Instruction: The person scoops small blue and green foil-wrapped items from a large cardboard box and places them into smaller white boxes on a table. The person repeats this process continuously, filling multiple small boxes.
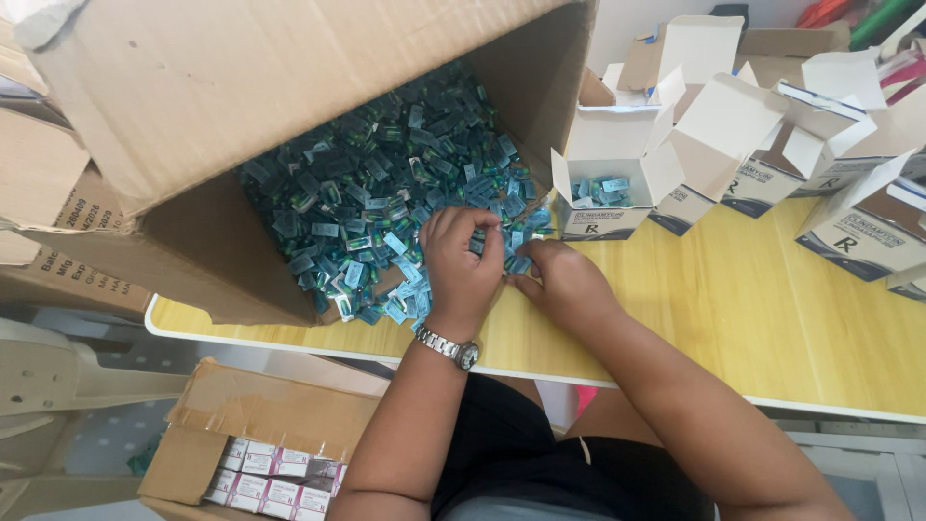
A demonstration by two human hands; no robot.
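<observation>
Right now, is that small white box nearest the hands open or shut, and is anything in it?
Open. The small white box has its flaps standing up, and a few blue-green packets lie inside, well below the rim.

The small sachets [386, 203] are blue and green, the big carton [193, 116] is brown, the table [733, 309] is yellow, the small boxes [617, 164] are white with dark blue bands.
</observation>
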